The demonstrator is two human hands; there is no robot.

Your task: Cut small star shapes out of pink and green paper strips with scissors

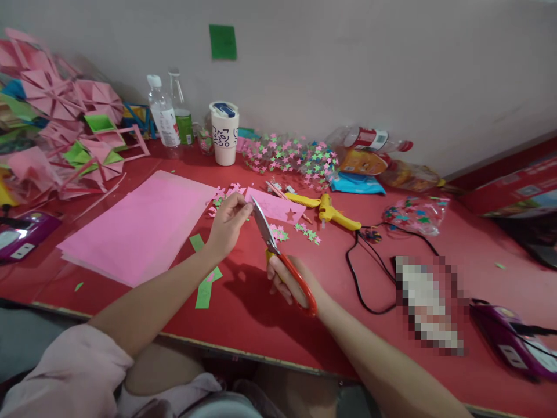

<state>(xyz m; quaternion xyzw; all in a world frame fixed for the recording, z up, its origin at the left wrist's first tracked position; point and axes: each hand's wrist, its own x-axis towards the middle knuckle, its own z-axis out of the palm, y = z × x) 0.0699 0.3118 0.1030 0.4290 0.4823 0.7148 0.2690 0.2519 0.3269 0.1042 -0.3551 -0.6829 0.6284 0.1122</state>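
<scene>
My right hand (282,278) grips scissors (289,270) with red handles, their blades pointing up and away toward my other hand. Thumb and fingers of my left hand (228,223) are pinched together beside the blade tip; whatever they hold is too small to make out. Behind the blades lies a pink paper strip (272,204) with a star-shaped hole. Small pink and green paper stars (308,233) are scattered around it. Green paper pieces (204,293) rest below my left wrist, and large pink sheets (143,226) are stacked to the left.
A yellow glue gun (337,213) with a black cord lies right of the strip. Behind stand a white cup (225,136), a plastic bottle (164,119) and a clear container of stars (291,157). Pink paper constructions (56,110) crowd the left. A bag of stars (415,215) sits right.
</scene>
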